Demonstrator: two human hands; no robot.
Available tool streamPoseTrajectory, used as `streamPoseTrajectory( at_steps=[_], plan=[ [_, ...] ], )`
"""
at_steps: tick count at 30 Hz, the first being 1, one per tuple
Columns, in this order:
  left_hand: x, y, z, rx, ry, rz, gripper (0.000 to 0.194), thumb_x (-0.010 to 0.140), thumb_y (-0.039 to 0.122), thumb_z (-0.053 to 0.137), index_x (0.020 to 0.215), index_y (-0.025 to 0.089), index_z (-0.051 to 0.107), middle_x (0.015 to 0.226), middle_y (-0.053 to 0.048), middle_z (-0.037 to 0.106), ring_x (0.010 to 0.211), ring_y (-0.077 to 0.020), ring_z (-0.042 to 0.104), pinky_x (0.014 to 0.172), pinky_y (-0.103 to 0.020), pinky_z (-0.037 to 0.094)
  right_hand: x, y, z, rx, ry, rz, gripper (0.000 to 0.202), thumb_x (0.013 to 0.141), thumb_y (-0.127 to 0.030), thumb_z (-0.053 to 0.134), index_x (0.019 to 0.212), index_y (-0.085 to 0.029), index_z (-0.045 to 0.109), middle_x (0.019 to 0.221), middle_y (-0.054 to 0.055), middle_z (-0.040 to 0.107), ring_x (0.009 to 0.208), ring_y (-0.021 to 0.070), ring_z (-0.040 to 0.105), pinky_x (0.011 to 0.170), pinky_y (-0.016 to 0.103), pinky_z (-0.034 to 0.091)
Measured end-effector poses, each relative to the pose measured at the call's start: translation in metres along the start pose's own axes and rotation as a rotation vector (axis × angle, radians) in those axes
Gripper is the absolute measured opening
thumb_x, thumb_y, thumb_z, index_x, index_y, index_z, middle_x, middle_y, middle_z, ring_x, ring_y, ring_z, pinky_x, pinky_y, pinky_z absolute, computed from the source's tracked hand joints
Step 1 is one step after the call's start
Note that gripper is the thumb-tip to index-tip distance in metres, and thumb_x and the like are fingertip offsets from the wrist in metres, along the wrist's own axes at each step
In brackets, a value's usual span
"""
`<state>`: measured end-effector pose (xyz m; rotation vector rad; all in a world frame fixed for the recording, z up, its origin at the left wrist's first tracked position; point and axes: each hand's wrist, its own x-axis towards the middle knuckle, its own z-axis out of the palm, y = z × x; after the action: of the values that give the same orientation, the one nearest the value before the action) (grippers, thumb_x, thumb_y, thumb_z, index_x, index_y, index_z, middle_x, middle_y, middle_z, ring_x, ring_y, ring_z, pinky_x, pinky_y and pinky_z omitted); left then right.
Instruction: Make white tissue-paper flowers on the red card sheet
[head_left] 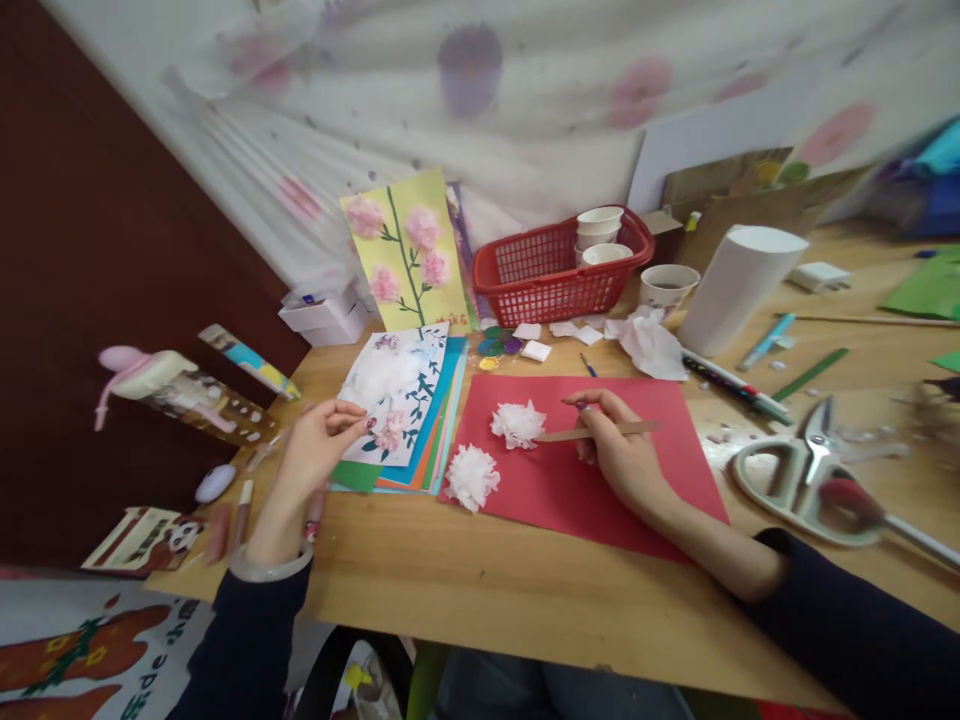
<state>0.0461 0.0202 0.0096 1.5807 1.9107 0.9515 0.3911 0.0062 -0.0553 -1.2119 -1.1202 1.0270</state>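
A thin brown stick (pixel 637 427) is pinched in the fingers of my right hand (pixel 611 450), above the red paper (pixel 577 500). Its left end meets or lies just in front of a white crumpled paper flower (pixel 519 424). A second white flower (pixel 472 477) rests at the red sheet's left edge. My left hand (pixel 326 440) is at the left, its fingertips pressed together by a white floral sheet (pixel 409 440); whether they hold anything is too small to tell. That sheet lies on a stack of coloured papers (pixel 454 400).
A red basket (pixel 562 270) with paper cups stands at the back, beside a yellow flower picture (pixel 412 245). Scissors (pixel 810 480), a white roll (pixel 739 290) and pens lie right. A bottle (pixel 187 390) and white box (pixel 326 315) are left.
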Motion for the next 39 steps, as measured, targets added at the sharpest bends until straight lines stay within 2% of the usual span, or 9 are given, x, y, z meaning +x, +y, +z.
streamPoseTrajectory(
  at_steps=[3, 7, 12, 15, 20, 27, 34, 37, 39],
  plan=[
    [-0.013, 0.027, 0.019, -0.071, -0.177, 0.079, 0.037, 0.061, 0.045, 0.077, 0.085, 0.02, 0.064, 0.078, -0.004, 0.075, 0.076, -0.0226, 0.071, 0.069, -0.032, 0.055, -0.005, -0.002, 0.001, -0.053, -0.067, -0.076, 0.024, 0.086, -0.037, 0.046, 0.095, -0.018, 0.059, 0.045, -0.007, 0.047, 0.041, 0.0128, 0.044, 0.044, 0.024, 0.033],
    [-0.03, 0.064, 0.055, -0.006, -0.424, 0.221, 0.024, 0.068, 0.036, 0.075, 0.084, 0.021, 0.067, 0.076, -0.002, 0.076, 0.077, -0.0214, 0.072, 0.074, -0.033, 0.056, -0.01, -0.002, 0.0, -0.146, -0.156, -0.138, 0.022, 0.089, -0.032, 0.043, 0.097, -0.019, 0.059, 0.049, -0.007, 0.049, 0.043, 0.0122, 0.047, 0.045, 0.024, 0.034],
    [-0.036, 0.082, 0.102, -0.022, -0.615, 0.297, 0.017, 0.073, 0.023, 0.071, 0.088, 0.02, 0.066, 0.078, -0.001, 0.076, 0.078, -0.0196, 0.072, 0.074, -0.031, 0.056, -0.01, 0.002, -0.001, -0.277, -0.13, -0.17, 0.022, 0.091, -0.028, 0.041, 0.1, -0.019, 0.059, 0.051, -0.007, 0.048, 0.045, 0.0122, 0.045, 0.047, 0.024, 0.033],
    [-0.032, 0.079, 0.12, -0.026, -0.625, 0.33, 0.018, 0.072, 0.013, 0.066, 0.089, 0.02, 0.065, 0.076, 0.0, 0.074, 0.076, -0.0182, 0.072, 0.077, -0.032, 0.056, -0.009, 0.003, 0.0, -0.271, -0.083, -0.169, 0.021, 0.091, -0.028, 0.041, 0.101, -0.02, 0.059, 0.053, -0.007, 0.048, 0.045, 0.0122, 0.045, 0.046, 0.024, 0.032],
    [-0.024, 0.073, 0.135, -0.048, -0.557, 0.378, 0.021, 0.073, 0.01, 0.062, 0.092, 0.02, 0.064, 0.078, 0.0, 0.073, 0.075, -0.016, 0.07, 0.075, -0.031, 0.056, -0.007, 0.004, 0.0, -0.241, -0.061, -0.155, 0.02, 0.092, -0.028, 0.042, 0.1, -0.02, 0.058, 0.053, -0.006, 0.05, 0.045, 0.0124, 0.046, 0.046, 0.024, 0.033],
    [-0.018, 0.064, 0.146, -0.051, -0.472, 0.421, 0.02, 0.076, 0.015, 0.064, 0.096, 0.02, 0.061, 0.08, -0.001, 0.07, 0.076, -0.0158, 0.068, 0.075, -0.031, 0.055, -0.011, 0.004, -0.002, -0.207, -0.059, -0.208, 0.02, 0.093, -0.028, 0.04, 0.1, -0.02, 0.058, 0.054, -0.006, 0.049, 0.047, 0.0128, 0.046, 0.049, 0.024, 0.035],
    [-0.018, 0.061, 0.147, -0.077, -0.461, 0.432, 0.021, 0.078, 0.016, 0.063, 0.098, 0.02, 0.058, 0.08, -0.001, 0.068, 0.075, -0.016, 0.066, 0.074, -0.031, 0.054, -0.012, 0.005, 0.0, -0.395, -0.172, -0.28, 0.02, 0.092, -0.025, 0.041, 0.103, -0.021, 0.057, 0.056, -0.006, 0.051, 0.042, 0.0115, 0.043, 0.048, 0.023, 0.032],
    [-0.021, 0.057, 0.142, -0.006, -0.401, 0.5, 0.035, 0.079, 0.022, 0.067, 0.112, 0.02, 0.054, 0.099, -0.006, 0.069, 0.094, -0.0199, 0.067, 0.086, -0.035, 0.052, -0.012, 0.007, 0.0, -0.464, -0.182, -0.318, 0.021, 0.092, -0.024, 0.041, 0.104, -0.022, 0.057, 0.056, -0.005, 0.051, 0.043, 0.0123, 0.044, 0.048, 0.023, 0.031],
    [-0.023, 0.053, 0.138, 0.123, -0.365, 0.545, 0.063, 0.074, 0.03, 0.075, 0.129, 0.021, 0.045, 0.126, -0.012, 0.062, 0.12, -0.0269, 0.058, 0.102, -0.043, 0.045, -0.013, 0.007, 0.0, -0.511, -0.219, -0.377, 0.021, 0.091, -0.023, 0.041, 0.106, -0.022, 0.056, 0.06, -0.003, 0.054, 0.046, 0.013, 0.048, 0.05, 0.023, 0.033]
  ],
)
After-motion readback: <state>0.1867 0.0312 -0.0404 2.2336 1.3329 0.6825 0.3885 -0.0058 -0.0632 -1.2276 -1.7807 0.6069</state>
